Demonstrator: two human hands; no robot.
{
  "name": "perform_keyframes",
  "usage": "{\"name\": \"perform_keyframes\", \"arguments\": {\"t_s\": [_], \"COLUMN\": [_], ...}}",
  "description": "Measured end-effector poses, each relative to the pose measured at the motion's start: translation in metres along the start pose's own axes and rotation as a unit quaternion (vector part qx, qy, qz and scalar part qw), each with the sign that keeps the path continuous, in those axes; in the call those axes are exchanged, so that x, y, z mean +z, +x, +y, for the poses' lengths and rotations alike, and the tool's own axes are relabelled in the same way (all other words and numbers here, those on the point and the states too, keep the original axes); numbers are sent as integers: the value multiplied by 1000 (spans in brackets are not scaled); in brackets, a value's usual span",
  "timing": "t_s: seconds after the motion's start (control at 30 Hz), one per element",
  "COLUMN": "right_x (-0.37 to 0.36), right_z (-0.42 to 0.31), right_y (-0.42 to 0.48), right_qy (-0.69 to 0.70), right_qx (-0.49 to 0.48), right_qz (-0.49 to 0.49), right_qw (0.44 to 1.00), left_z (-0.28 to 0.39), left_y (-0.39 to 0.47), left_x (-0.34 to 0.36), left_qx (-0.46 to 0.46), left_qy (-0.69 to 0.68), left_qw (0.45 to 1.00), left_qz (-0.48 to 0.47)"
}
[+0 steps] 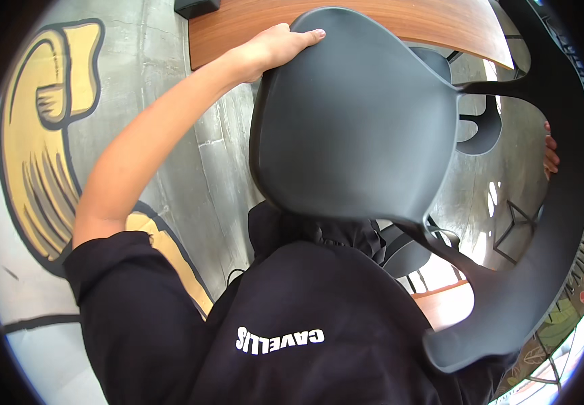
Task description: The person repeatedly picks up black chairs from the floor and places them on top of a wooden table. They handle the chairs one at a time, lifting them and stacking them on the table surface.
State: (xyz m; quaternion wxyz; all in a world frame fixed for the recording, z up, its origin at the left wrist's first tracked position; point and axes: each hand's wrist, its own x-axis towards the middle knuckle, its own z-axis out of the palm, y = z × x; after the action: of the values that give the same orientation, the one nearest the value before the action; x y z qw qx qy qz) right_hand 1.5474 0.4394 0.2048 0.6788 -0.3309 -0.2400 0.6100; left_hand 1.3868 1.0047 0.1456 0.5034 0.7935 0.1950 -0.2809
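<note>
A dark grey plastic chair [357, 121] fills the space in front of my chest, its seat turned up towards me and its curved backrest [550, 263] out to the right. At the upper left, my left hand [276, 45] grips the rim of the seat, with the thumb over the top surface. Only the fingertips of my right hand [551, 152] show, curled around the inner edge of the backrest; the rest is hidden behind it. The chair's legs are out of sight beneath the seat.
Beyond the seat stands a wooden table [251, 30] with a black object [196, 7] at its left end. Another dark chair [481, 136] shows through the backrest opening. A further dark chair [408, 253] stands at lower right. The wall [170, 126] on the left bears a painted yellow figure.
</note>
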Motion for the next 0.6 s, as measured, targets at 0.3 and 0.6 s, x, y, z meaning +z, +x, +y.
{"name": "perform_keyframes", "arguments": {"t_s": [0.3,0.6], "right_x": [-105,-52], "right_z": [115,263], "right_y": [33,81], "right_qy": [142,202], "right_qx": [68,64], "right_qz": [41,527], "right_qw": [987,823], "left_z": [-130,-228], "left_y": [158,259], "left_x": [27,66], "left_qx": [30,-55], "left_qy": [7,17], "left_qw": [998,998], "left_qz": [49,40]}}
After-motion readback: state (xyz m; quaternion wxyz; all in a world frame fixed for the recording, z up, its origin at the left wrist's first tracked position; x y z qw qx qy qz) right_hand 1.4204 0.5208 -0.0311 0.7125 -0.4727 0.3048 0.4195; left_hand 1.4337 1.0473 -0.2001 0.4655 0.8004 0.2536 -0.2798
